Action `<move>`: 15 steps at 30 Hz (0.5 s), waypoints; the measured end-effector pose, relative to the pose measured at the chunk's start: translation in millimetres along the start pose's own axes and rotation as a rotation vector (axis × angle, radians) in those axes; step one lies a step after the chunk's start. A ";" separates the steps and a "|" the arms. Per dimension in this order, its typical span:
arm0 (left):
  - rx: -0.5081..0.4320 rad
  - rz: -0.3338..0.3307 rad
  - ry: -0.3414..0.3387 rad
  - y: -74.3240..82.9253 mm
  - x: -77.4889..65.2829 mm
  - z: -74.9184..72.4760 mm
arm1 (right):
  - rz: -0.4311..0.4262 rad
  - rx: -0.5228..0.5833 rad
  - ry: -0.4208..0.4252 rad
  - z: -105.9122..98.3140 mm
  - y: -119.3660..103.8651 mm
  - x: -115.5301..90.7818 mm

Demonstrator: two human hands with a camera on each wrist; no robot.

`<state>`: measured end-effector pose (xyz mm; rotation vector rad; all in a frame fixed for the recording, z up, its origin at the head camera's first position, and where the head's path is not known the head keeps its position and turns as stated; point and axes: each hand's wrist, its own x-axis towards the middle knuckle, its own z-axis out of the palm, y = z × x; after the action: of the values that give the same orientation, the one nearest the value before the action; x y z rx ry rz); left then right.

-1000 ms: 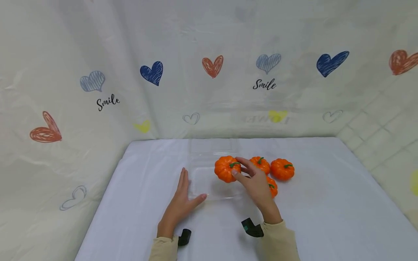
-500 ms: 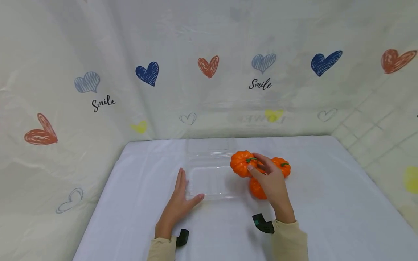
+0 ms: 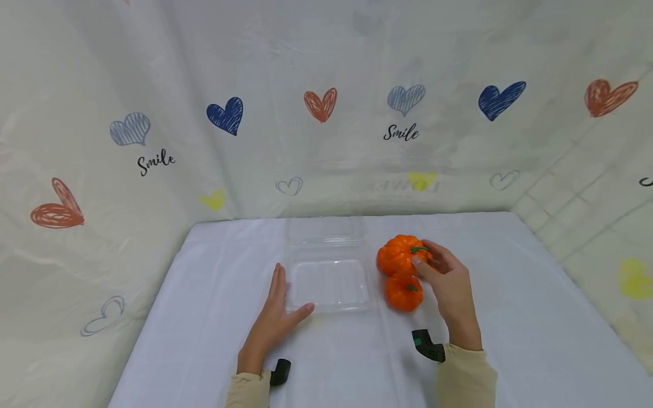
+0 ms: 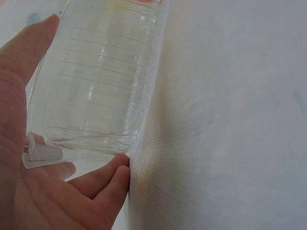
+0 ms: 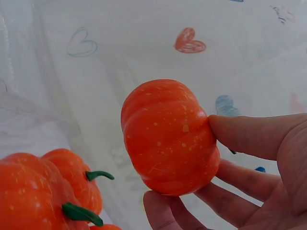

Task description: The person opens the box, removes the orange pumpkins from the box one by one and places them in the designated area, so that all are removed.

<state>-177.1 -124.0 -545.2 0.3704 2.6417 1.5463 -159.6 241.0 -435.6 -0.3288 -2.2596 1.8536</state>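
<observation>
In the head view my right hand holds an orange toy pumpkin with a green stem, pinched between thumb and fingers. It is raised and partly covers other pumpkins behind it. The right wrist view shows the held pumpkin side-on. A front pumpkin sits on the table just below it. My left hand rests at the front left corner of a clear plastic box, fingers straight along its left side and thumb at the front. In the left wrist view the thumb touches the transparent wall.
Behind the box, its clear lid stands open. More pumpkins cluster at the lower left of the right wrist view. A white cloth covers the table, and a curtain printed with hearts hangs behind.
My right hand has carried the pumpkin to the right, from above the box to above the other pumpkins. The left hand stays at the box. The head view has shifted slightly.
</observation>
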 end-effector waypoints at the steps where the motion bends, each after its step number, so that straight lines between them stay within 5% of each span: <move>1: 0.000 0.001 0.001 0.3 0.0 0.2 | 0.009 0.002 0.009 -3.8 1.2 0.7; 15: 0.023 -0.008 0.005 4.1 -2.6 0.6 | 0.062 0.008 0.065 -62.1 18.4 -0.3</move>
<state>-173.7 -122.2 -542.1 0.3575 2.6632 1.5173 -140.4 302.5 -441.6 -0.4564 -2.2225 1.8532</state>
